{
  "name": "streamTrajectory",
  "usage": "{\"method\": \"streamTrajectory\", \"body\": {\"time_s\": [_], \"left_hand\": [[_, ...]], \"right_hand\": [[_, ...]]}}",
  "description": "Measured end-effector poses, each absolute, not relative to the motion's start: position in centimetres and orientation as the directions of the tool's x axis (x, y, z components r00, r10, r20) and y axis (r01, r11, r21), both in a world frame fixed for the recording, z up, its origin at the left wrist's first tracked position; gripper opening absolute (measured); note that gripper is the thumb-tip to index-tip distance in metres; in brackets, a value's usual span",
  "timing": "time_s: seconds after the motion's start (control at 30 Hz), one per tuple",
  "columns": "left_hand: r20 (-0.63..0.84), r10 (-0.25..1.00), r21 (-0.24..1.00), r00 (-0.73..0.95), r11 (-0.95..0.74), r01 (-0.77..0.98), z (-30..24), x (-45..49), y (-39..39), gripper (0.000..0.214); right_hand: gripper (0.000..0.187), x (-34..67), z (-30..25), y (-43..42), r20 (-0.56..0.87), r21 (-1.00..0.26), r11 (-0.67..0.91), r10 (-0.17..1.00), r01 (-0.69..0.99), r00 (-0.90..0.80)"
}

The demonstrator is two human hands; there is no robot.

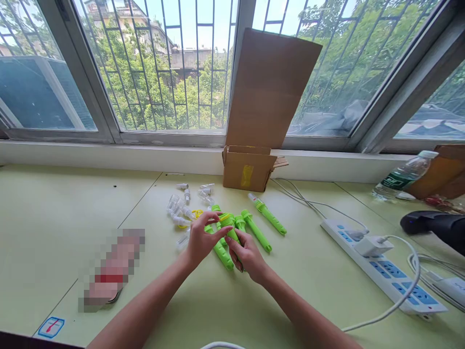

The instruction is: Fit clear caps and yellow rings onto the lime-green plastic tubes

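The right hand (249, 254) is closed around the body of a green tube (228, 222), its thumb lying along the near side and the fingers curled beneath, so that only the upper part shows clear of the grip. The tube is tilted, its threaded end pointing away from the person, above the middle of the tabletop (308, 295). The left hand (203, 236) is partly open, thumb and forefinger parted in a curve about that upper end, with the fingertips at a yellow band (225, 217) there; whether they pinch the band or merely touch it, I cannot tell. Just under and beside the hands lie more green tubes (258, 233), some partly hidden by the fingers. A little apart to the right, another green tube with a clear tip (272, 218) lies slantwise. To the left of the hands are clear plastic pieces (174, 204) in a loose cluster, with yellow loops (197, 213) among them. Beyond stands an open cardboard box (232, 169), near the windowsill (163, 157).
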State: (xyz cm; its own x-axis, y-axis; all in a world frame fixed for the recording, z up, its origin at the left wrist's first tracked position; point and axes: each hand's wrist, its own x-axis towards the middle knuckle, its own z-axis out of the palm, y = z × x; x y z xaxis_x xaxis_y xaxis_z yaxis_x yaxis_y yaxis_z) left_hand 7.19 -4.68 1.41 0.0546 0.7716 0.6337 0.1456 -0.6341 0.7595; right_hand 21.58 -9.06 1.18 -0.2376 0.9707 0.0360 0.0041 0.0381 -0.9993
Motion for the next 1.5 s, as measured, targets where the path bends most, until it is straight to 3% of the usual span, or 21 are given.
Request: {"method": "streamTrajectory", "body": {"time_s": [1.5], "left_hand": [[0.612, 0.791, 0.789, -0.022, -0.608, 0.093, 0.73, 7.79, -4.76, 0.027]], "right_hand": [[0.032, 21.76, 0.85, -9.17, -0.019, -0.979, -0.08, 0.95, -0.185, -0.312]]}}
